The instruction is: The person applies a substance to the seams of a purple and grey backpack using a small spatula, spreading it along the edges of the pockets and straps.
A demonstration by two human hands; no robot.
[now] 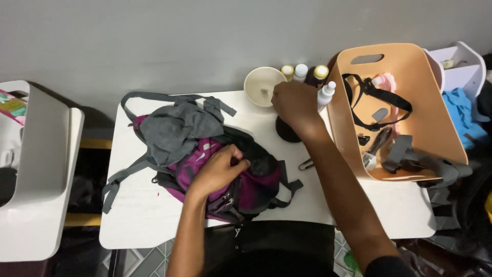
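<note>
Hands [256, 136] on soft purple backpack [225, 174], white bottle [325, 95].

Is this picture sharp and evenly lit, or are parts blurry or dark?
Head view: the white table is bright, the floor edges fall into shadow; the right hand by the small bottles looks slightly smeared; the left hand on the purple backpack is sharper.

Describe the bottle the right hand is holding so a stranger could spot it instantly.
Start at the tan basket on the white table's right side. Against its left wall, the right hand holds a small white spray bottle. The bottles lined along the wall stand untouched.
</note>
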